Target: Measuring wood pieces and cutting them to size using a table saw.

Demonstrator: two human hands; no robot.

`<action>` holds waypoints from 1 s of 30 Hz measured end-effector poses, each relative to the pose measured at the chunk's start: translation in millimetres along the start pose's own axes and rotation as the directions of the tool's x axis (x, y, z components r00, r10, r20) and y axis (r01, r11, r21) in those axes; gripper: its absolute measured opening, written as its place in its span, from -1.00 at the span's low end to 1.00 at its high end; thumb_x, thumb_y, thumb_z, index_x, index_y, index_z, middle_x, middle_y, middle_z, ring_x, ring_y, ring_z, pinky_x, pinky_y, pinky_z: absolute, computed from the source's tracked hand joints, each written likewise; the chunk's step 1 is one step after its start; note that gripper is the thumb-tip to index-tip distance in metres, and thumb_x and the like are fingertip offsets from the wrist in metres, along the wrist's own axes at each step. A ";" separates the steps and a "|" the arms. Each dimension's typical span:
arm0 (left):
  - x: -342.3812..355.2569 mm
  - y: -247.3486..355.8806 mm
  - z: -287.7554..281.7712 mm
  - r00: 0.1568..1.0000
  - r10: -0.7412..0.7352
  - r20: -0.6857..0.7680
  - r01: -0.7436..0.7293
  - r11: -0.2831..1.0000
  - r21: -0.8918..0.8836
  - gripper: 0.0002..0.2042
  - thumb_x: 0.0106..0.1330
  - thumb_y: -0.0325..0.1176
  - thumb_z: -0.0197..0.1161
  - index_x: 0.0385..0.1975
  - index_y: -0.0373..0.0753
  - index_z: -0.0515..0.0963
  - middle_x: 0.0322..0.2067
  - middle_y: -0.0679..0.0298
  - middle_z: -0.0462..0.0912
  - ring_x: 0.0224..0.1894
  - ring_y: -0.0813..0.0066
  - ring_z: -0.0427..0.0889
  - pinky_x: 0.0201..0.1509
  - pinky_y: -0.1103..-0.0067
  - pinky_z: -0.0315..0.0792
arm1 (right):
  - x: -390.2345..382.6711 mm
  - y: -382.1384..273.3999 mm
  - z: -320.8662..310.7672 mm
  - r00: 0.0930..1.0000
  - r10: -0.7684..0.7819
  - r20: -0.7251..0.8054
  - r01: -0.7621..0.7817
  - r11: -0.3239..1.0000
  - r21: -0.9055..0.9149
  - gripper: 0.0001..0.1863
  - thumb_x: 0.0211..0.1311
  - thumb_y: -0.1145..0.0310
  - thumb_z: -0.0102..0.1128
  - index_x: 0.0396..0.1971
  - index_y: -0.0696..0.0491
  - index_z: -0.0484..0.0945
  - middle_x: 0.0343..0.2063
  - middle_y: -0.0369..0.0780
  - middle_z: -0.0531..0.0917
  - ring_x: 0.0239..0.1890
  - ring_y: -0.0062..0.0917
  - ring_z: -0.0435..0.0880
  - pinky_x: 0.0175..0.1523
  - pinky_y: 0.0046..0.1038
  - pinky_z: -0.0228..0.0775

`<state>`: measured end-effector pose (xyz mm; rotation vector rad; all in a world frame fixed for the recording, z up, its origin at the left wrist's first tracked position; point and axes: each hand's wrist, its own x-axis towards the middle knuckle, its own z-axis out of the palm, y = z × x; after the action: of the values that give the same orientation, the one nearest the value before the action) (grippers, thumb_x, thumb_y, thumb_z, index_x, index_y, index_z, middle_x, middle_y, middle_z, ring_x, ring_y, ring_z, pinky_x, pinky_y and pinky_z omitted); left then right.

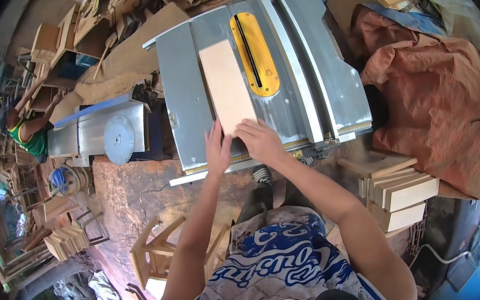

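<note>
Wooden board [226, 85], pale, oblong, left hand [217, 151] unclenched alongside, right hand [261, 139] gripping near end

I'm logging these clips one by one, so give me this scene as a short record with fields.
Surface: gray table
Board: pale, lying on it, left of the yellow plate
Left grip: fingers extended at board's near left edge
Right grip: fingers over its near right corner
Right of plate: long metal rail
Left side: round saw blade; person in green top
Right side: reddish tarp; stacked boards
</note>
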<state>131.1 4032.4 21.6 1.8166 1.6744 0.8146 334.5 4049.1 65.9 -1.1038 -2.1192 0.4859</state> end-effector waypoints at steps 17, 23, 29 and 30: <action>82.6 18.9 39.7 0.979 0.175 -0.106 -0.171 0.984 0.052 -0.39 0.57 -0.12 0.04 0.53 -0.27 0.28 0.41 -0.06 0.47 0.45 -0.10 0.40 0.56 0.12 0.18 | -231.5 94.5 212.6 0.190 0.911 0.366 -0.706 -0.133 0.696 -0.64 0.25 0.32 0.30 0.02 0.10 0.71 -0.25 -0.03 0.81 -0.22 -0.12 0.81 -0.04 -0.11 0.60; 69.1 -6.2 27.5 0.982 0.144 -0.119 -0.128 0.983 0.131 -0.41 0.55 -0.17 0.02 0.52 -0.29 0.29 0.41 -0.05 0.46 0.45 -0.10 0.40 0.54 0.13 0.20 | -218.7 67.3 212.0 0.438 0.899 0.027 -0.894 0.432 0.115 -0.68 0.22 0.30 0.13 -0.20 0.18 0.72 -0.22 0.14 0.76 -0.09 0.15 0.71 0.05 0.07 0.56; 85.8 19.8 49.0 0.980 0.188 -0.062 -0.177 0.972 0.157 -0.38 0.57 -0.13 -0.06 0.54 -0.32 0.23 0.46 -0.03 0.40 0.49 -0.07 0.34 0.56 0.13 0.16 | -252.0 91.8 286.6 0.290 0.951 0.109 -0.957 0.288 0.035 -0.40 0.34 -0.09 0.17 0.11 0.11 0.68 0.11 0.10 0.70 0.22 -0.02 0.64 0.36 -0.04 0.43; 96.3 41.0 74.8 0.970 0.241 -0.041 -0.237 0.968 0.079 -0.37 0.57 -0.12 -0.07 0.55 -0.33 0.22 0.46 -0.03 0.39 0.50 -0.07 0.33 0.57 0.12 0.15 | -283.1 134.9 293.2 0.310 0.950 0.030 -0.951 0.310 -0.007 -0.35 0.35 -0.13 0.17 0.19 0.08 0.65 0.21 0.06 0.67 0.33 -0.06 0.59 0.45 -0.06 0.37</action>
<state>218.5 4125.8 8.3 2.0946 1.5534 0.9155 313.0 3889.3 -332.0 -2.3389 -1.1843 1.0411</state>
